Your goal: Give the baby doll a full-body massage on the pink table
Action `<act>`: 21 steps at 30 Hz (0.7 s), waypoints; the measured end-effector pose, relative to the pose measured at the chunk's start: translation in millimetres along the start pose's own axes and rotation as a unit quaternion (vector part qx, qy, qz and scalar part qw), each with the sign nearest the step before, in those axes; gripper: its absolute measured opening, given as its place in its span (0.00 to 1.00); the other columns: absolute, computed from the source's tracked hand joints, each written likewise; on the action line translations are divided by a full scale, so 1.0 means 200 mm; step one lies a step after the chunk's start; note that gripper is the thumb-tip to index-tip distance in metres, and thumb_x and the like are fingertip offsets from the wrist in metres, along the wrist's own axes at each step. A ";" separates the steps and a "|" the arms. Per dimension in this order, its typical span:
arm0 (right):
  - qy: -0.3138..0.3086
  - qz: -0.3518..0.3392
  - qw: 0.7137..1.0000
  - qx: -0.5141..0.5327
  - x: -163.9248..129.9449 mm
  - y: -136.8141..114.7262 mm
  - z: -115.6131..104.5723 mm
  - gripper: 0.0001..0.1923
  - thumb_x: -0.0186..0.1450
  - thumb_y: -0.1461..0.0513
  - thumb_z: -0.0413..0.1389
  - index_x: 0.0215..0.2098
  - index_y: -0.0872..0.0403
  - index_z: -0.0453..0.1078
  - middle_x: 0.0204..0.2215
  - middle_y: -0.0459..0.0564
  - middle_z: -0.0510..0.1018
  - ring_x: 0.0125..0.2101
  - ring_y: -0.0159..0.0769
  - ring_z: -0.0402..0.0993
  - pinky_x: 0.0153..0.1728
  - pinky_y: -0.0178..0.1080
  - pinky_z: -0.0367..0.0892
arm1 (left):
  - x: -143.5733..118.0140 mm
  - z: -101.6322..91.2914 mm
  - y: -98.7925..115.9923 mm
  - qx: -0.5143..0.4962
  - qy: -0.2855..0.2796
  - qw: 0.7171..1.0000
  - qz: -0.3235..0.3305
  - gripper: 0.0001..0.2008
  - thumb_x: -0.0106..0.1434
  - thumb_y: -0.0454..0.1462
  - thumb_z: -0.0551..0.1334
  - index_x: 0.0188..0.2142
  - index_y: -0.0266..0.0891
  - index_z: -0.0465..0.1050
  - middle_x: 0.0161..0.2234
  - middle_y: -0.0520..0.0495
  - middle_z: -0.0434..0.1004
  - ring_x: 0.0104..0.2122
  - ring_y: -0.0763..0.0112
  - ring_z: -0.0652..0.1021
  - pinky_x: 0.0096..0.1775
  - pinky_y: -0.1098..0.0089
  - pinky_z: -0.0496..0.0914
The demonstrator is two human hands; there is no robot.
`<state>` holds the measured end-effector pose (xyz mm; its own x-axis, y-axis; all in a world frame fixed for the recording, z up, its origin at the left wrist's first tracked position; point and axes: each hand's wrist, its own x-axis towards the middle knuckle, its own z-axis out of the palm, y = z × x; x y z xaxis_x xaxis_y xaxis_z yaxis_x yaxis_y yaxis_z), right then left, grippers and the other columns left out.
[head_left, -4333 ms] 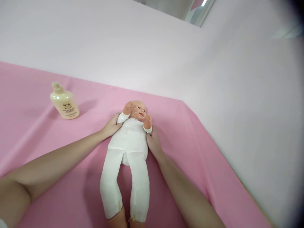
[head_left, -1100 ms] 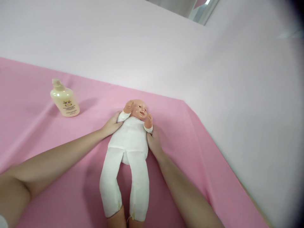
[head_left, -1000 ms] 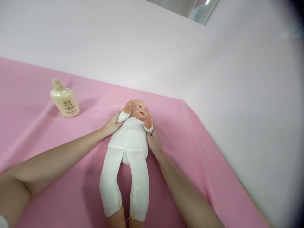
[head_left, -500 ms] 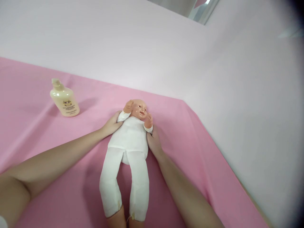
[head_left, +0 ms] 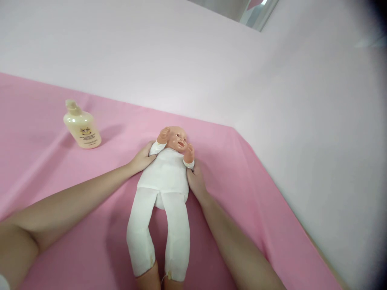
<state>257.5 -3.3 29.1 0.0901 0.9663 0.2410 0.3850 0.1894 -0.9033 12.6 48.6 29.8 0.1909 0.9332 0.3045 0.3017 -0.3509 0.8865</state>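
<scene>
A baby doll (head_left: 165, 179) in white cloth lies on its back on a pink sheet (head_left: 75, 173), head pointing away from me, both fists raised beside its face. My left hand (head_left: 141, 159) presses against the doll's shoulder on the left side. My right hand (head_left: 196, 180) holds the doll's torso on the right side, just under its arm. Parts of both hands' fingers are hidden behind the doll's body.
A cream lotion bottle (head_left: 81, 127) with a flip cap stands on the pink sheet at the left. A pale wall (head_left: 211, 64) runs behind and along the right, meeting the sheet's edge. The sheet shows folds at the left.
Since the oldest frame the view has tilted slightly. Both hands and the doll keep the same positions.
</scene>
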 end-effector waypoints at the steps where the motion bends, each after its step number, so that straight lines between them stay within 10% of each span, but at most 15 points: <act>1: -0.001 -0.002 1.000 -0.001 0.00 0.00 0.00 0.21 0.61 0.64 0.50 0.52 0.49 0.69 0.51 0.52 0.77 0.54 0.46 0.72 0.59 0.55 0.66 | 0.00 0.00 0.00 -0.001 0.000 1.000 0.001 0.27 0.61 0.40 0.60 0.60 0.40 0.63 0.58 0.42 0.74 0.57 0.54 0.74 0.59 0.54 0.68; 21: 0.002 0.004 1.000 0.000 0.00 0.01 0.00 0.21 0.62 0.63 0.51 0.53 0.49 0.69 0.51 0.53 0.77 0.52 0.46 0.72 0.57 0.55 0.67 | 0.00 0.00 0.00 0.005 -0.005 1.000 0.004 0.27 0.62 0.41 0.59 0.60 0.39 0.63 0.58 0.41 0.74 0.57 0.53 0.75 0.58 0.54 0.68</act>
<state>257.8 -3.0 27.8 0.0969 0.9672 0.2350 0.3848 0.1813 -0.9050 12.7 48.5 29.4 0.2017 0.9297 0.3080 0.3089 -0.3588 0.8808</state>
